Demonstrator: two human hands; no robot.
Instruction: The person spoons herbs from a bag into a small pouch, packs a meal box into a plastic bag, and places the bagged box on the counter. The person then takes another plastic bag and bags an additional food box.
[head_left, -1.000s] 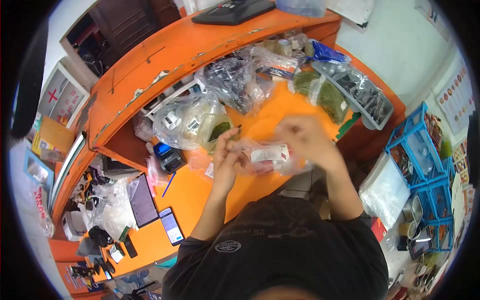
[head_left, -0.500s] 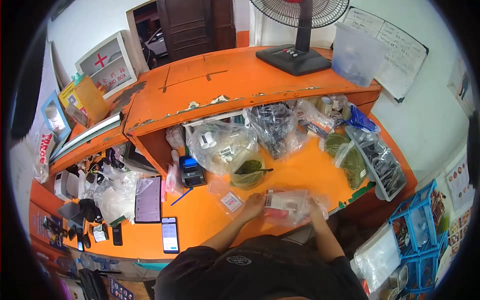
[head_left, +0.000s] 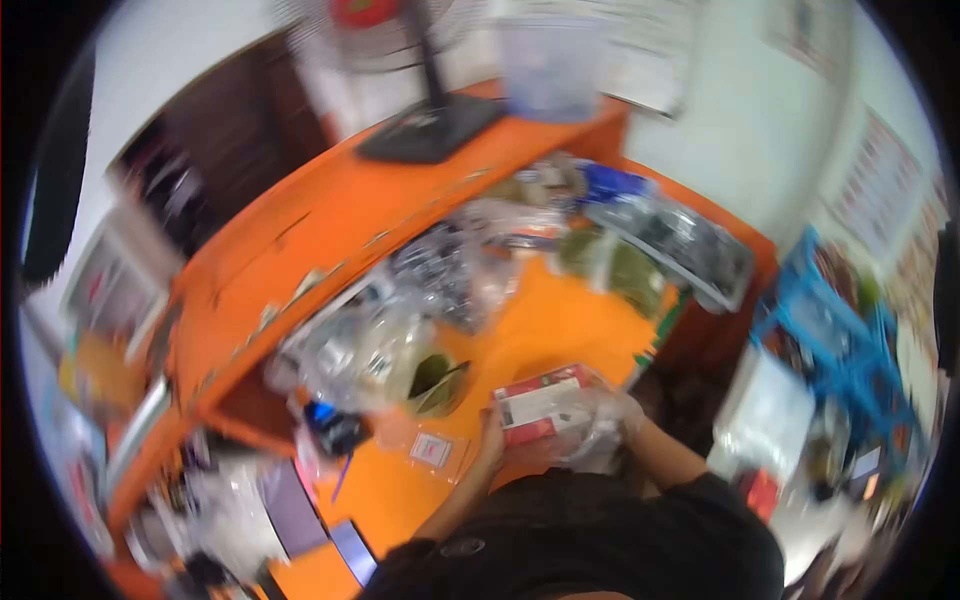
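Observation:
A red and white packet in clear plastic wrap (head_left: 542,406) is held between my two hands, low over the orange desk near my body. My left hand (head_left: 492,436) grips its left side. My right hand (head_left: 622,408) is on the right, closed on the loose clear plastic; its fingers are partly hidden by the wrap. Left of the packet lies a small clear bag with a white and red label (head_left: 431,450). An open plastic bag with dark green contents (head_left: 436,384) stands just beyond it.
Clear bags (head_left: 370,345) crowd the space under the orange shelf (head_left: 330,200). A grey tray (head_left: 690,245) and green packets (head_left: 636,278) are at the back right. A phone (head_left: 353,552) and tablet (head_left: 292,508) lie front left. Blue baskets (head_left: 840,330) stand right.
The head view has swung and blurred, shifting the whole desk. Both hands still hold the packet, which is now tilted with more of its red face showing and its wrap gathered at the right.

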